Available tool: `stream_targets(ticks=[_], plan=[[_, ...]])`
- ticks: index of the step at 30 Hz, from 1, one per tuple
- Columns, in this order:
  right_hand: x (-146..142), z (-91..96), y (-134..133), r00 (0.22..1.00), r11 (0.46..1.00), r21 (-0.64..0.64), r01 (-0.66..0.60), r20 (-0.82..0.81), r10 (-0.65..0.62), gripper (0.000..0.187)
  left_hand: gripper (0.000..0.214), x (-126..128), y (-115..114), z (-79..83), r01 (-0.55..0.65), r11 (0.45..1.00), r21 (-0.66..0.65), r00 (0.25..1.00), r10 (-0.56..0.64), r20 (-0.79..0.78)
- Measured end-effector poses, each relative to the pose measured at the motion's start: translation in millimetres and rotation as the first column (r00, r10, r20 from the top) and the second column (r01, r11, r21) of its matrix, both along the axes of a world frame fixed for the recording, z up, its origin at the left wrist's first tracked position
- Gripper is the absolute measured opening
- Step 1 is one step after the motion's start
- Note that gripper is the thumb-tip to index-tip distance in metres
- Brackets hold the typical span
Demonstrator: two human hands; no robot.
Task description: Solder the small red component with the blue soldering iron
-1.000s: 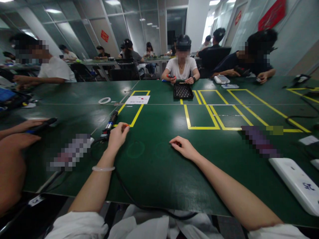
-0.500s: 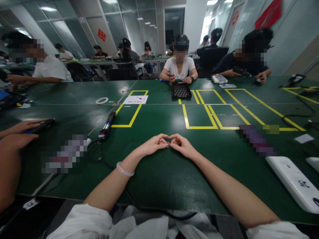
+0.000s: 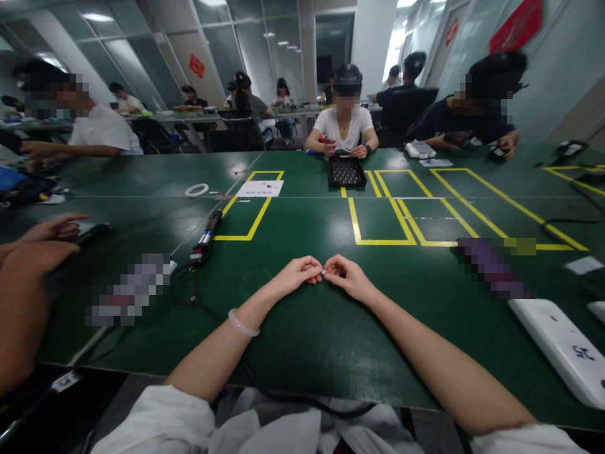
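My left hand and my right hand meet fingertip to fingertip over the green table. Both are closed in a pinch on a tiny part, too small to name, held between them just above the table. A pale bangle circles my left wrist. An electric screwdriver with a black cable lies on the table to the left of my left hand, a hand's length away.
A black tray sits far across by a seated person. Yellow tape outlines mark the table. White devices lie at right. Another person's hands hold a dark tool at left. A tape ring and paper lie beyond.
My left hand left the spot by the screwdriver carrying a small orange part and came to the middle to meet my right hand; both now pinch it more tightly together.
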State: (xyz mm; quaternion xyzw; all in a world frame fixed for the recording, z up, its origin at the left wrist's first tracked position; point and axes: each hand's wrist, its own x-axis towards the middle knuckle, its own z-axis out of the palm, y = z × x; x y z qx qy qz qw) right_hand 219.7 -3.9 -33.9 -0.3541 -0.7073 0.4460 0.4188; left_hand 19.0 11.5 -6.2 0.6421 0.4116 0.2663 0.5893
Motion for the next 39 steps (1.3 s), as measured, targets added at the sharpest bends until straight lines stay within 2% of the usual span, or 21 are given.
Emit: stream_targets(ticks=[5,9,19,25,35,37,39], plan=[[-1.2,-0.3,0.3,0.999,0.999,-0.041,0.026,-0.034,-0.027,0.025,0.030,3.6,-4.6,3.1,-0.029,0.991,0.131,1.000,0.027,0.014],[-0.4,-2.0,1.9,0.999,0.998,-0.063,0.028,-0.033,-0.030,0.025,0.026,2.6,-5.7,1.5,-0.007,0.971,0.240,1.000,0.012,-0.017],[-1.5,-9.0,5.0,0.998,0.999,-0.031,0.036,-0.056,-0.038,0.025,0.021,1.0,-4.8,2.0,-0.026,0.946,0.322,0.998,0.043,-0.048],[-0.5,-4.5,3.5,0.999,0.998,0.020,0.051,-0.013,-0.051,0.020,0.026,-1.1,-3.0,-0.9,-0.036,0.960,0.276,0.998,0.047,-0.034],[-1.9,0.9,-2.0,0.989,0.983,0.178,0.045,0.133,-0.070,0.012,0.021,-1.6,-3.0,-1.3,-0.023,0.987,0.162,0.999,0.028,-0.031],[-2.2,2.6,-2.8,0.986,0.983,0.178,0.047,0.152,-0.074,0.011,0.022,-3.4,-1.8,-1.0,0.022,0.986,0.166,0.999,-0.015,-0.046],[-2.0,3.4,-2.7,0.986,0.986,0.158,0.055,0.145,-0.078,0.011,0.025,-9.8,2.3,2.3,0.059,0.972,0.226,0.994,-0.036,-0.104]])
